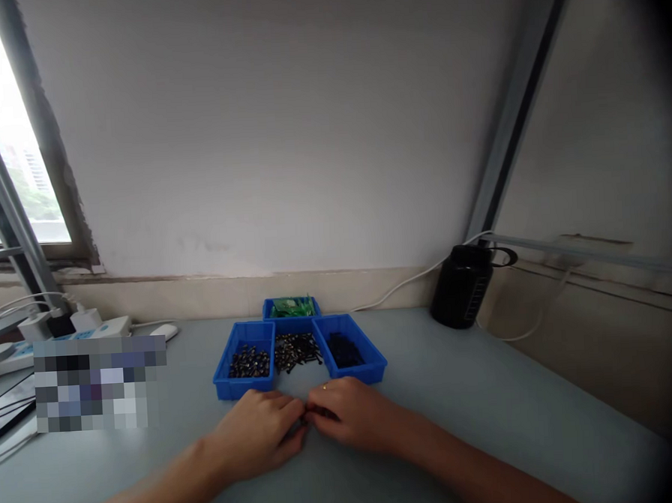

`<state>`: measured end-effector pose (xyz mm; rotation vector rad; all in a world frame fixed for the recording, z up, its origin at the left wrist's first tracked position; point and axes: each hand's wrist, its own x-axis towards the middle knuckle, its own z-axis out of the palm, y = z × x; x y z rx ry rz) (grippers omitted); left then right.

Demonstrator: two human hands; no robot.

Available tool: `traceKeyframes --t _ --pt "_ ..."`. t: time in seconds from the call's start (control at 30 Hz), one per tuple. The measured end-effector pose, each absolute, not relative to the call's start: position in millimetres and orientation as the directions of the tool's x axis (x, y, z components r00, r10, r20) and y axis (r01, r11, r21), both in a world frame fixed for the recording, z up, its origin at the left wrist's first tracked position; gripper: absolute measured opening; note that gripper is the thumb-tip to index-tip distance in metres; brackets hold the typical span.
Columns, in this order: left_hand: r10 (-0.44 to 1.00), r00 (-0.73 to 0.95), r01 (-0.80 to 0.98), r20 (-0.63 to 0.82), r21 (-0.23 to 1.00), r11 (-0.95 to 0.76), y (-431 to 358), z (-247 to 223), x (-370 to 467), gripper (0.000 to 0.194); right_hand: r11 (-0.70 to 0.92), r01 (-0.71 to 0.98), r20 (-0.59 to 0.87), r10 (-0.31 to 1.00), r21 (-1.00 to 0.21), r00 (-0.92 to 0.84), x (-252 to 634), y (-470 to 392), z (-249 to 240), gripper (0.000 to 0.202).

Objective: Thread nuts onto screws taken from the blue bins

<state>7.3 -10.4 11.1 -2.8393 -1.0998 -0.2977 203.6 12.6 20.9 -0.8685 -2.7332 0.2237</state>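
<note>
My left hand and my right hand meet at the fingertips low in the middle of the view, both closed in a pinch. Something small and dark shows between them, too small to name. Just beyond my left hand stands a blue bin with small metal parts in it. Past my right hand is a second blue bin holding dark pieces. A pile of loose dark and shiny small parts, screw-like, lies between the two bins.
Behind the pile, a third blue bin holds green plastic packaging. A black bottle stands at the right, with a white cable along the wall. A power strip and a white mouse are at the left.
</note>
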Motion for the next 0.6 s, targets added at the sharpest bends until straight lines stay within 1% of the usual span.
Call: traceKeyframes --t 0.13,0.33,0.6 --pt "0.662 0.715 0.682 0.222 -0.016 -0.731 -10.0 10.4 7.8 0.01 0.807 0.541 0.175 0.583 -0.238 -0.793 204.2 13.0 21.8 0.014" --pt "0.685 0.686 0.708 0.246 -0.01 -0.706 -10.1 9.1 7.0 0.007 0.805 0.556 0.136 0.587 -0.209 -0.798 204.6 14.2 20.0 0.015" --pt "0.655 0.709 0.675 0.262 0.016 -0.737 -12.1 13.1 6.7 0.008 0.815 0.525 0.135 0.565 -0.247 -0.814 204.1 14.4 16.1 0.013"
